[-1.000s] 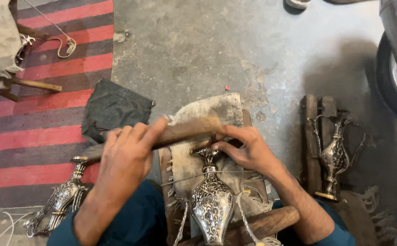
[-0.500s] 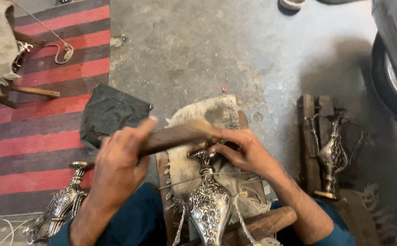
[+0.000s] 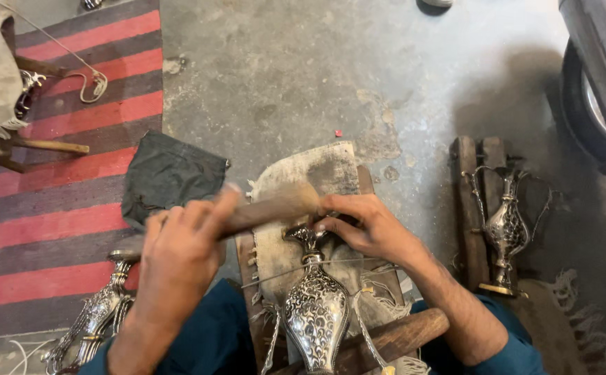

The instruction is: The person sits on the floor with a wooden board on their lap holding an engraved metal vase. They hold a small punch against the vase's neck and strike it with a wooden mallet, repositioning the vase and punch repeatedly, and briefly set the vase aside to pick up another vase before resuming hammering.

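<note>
A silver engraved metal vase [image 3: 315,305] lies on a cloth-covered wooden block [image 3: 317,173] in front of me, neck pointing away. My left hand [image 3: 181,246] grips one end of a long brown wooden tool [image 3: 268,207] laid across the vase's mouth. My right hand [image 3: 365,226] holds the tool's other end, fingers close to the vase's rim. A thin wire [image 3: 296,267] crosses the vase's neck. A round wooden bar [image 3: 400,333] lies under the vase's body.
A second silver vase with thin handles [image 3: 504,229] rests on wooden slats [image 3: 464,201] at the right. Another ornate vase [image 3: 98,312] lies at lower left on a red-striped rug [image 3: 53,173]. A dark cloth [image 3: 167,173] lies near it. A vehicle wheel [image 3: 587,104] stands top right.
Both hands have drawn the wooden tool a little towards me and to the left across the vase's mouth; the view has shifted slightly. The vase stays put.
</note>
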